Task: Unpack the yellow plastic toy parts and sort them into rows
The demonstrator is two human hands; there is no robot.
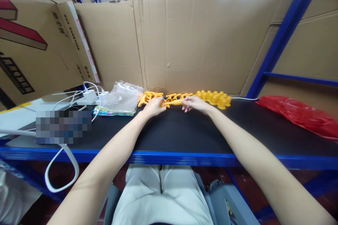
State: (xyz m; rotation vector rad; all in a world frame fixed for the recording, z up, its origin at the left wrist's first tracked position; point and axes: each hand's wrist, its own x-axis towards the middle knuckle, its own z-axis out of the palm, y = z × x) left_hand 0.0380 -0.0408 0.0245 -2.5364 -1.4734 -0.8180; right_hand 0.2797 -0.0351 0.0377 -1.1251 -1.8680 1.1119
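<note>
A row of yellow-orange plastic parts (213,98) lies along the far edge of the black tabletop (185,130), against the cardboard wall. My left hand (155,107) is curled, its fingers closed on one orange plastic piece (173,102) at the row's middle. My right hand (194,103) grips the other end of that same piece, fingers bent over it. More orange pieces (148,96) lie just left of my left hand. Both forearms stretch forward over the table.
A crumpled clear plastic bag (121,99) on a colourful packet lies to the left. White chargers and cables (88,96) sit at far left. A red plastic bag (301,114) lies at right. Cardboard sheets (185,42) wall the back; blue shelf posts (285,35) stand at right.
</note>
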